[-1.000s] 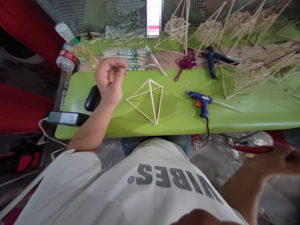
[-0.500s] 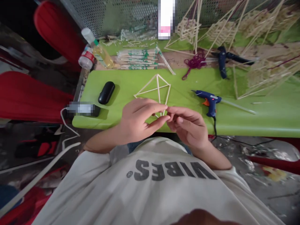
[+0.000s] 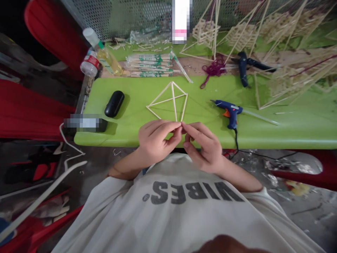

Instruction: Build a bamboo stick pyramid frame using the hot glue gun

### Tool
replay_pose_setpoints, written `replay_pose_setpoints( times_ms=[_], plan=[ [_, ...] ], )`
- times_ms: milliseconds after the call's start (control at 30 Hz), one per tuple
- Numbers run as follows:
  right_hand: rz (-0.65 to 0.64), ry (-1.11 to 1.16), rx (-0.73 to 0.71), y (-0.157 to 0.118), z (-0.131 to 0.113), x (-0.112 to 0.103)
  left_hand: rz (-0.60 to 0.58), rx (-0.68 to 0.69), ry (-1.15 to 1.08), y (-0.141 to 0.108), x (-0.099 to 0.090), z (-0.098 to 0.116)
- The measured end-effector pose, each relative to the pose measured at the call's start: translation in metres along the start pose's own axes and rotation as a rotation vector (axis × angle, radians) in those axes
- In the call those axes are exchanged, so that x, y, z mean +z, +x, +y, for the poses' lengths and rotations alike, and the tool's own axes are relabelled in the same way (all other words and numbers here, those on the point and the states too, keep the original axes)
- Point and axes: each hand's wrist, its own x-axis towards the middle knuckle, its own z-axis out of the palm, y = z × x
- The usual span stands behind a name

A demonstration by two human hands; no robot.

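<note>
My left hand (image 3: 155, 138) is closed in a pinch, thumb against forefinger, at the near end of a frame of thin wooden sticks (image 3: 174, 102). Whatever sits between those fingertips is too small or too hidden to make out. My right hand (image 3: 204, 146) has curled fingers, and its forefinger meets the left fingertips. The pale sticks are joined into a pointed, pyramid-like frame on the green table (image 3: 131, 135). Its near corner is covered by my hands. To the right lies a blue glue gun (image 3: 230, 110) with an orange trigger, a lit red light and a glue stick in its back.
A black case (image 3: 114, 104) lies at left, with bottles (image 3: 109, 63) behind it. Wrapped stick packs (image 3: 150, 65), purple string (image 3: 214, 66) and a dark glue gun (image 3: 243, 70) lie along the back. Larger stick models (image 3: 242, 37) stand back right. A cord (image 3: 236, 140) hangs off the front edge.
My right hand has turned, and its forefinger now points onto the left fingertips. Both hands have drawn together over the frame's near corner. The whole view has shifted slightly.
</note>
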Motion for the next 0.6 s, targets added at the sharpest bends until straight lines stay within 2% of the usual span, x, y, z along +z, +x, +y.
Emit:
replay_pose_setpoints(
  times_ms=[133,267,467,600],
  plan=[
    [-0.032,-0.129,0.002,-0.003,-0.001,0.002,-0.030,0.028,0.047,0.003,0.001,-0.003],
    [-0.044,-0.161,0.011,-0.002,-0.001,0.003,-0.035,0.058,0.060,0.003,0.005,-0.009],
    [-0.031,-0.073,0.059,0.000,-0.002,0.003,0.013,0.024,0.022,0.003,0.013,-0.012],
    [-0.016,0.037,0.100,0.000,-0.002,0.000,0.039,0.006,0.027,0.006,0.011,-0.015]
  ],
)
